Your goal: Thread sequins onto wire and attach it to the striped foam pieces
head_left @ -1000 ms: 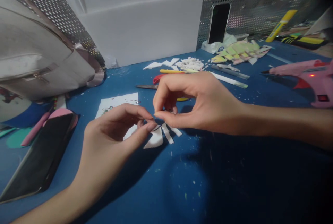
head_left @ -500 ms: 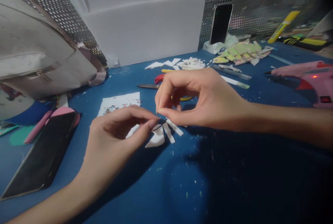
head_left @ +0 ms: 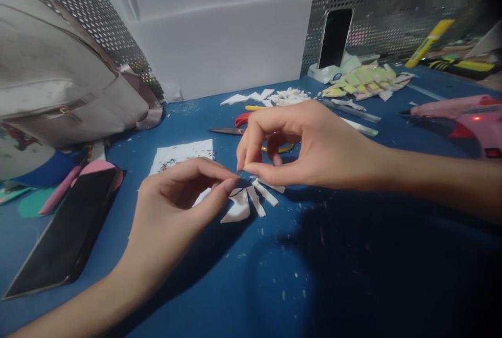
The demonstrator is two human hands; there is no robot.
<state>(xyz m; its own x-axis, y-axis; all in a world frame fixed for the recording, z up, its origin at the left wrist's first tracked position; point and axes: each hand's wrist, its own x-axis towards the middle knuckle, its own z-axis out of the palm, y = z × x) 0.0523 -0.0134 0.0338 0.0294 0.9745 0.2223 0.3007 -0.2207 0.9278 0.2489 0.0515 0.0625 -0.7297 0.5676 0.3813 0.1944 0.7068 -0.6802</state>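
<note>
My left hand (head_left: 178,196) is in a pinch, thumb against forefinger, with a tiny dark tip showing at the fingertips; what it holds is too small to name. Just above and to the right, my right hand (head_left: 301,152) pinches thumb and forefinger together, and whatever lies between them is hidden. Right below both sets of fingertips, white strips (head_left: 266,193) fan out beside a wider white piece (head_left: 236,207). A thin dark line runs near their inner ends. Behind my right hand lie scissors (head_left: 225,131) with dark blades, partly covered by it.
A white sheet with small colourful bits (head_left: 184,150) lies beyond my left hand. At left are a dark phone (head_left: 65,238) and a pale backpack (head_left: 70,81). A pink glue gun (head_left: 463,113) with a lit red light is at right. White scraps (head_left: 290,96) lie behind.
My right hand's fingertips have shifted slightly away from the left ones. The view has moved a little; both hands keep their pinches.
</note>
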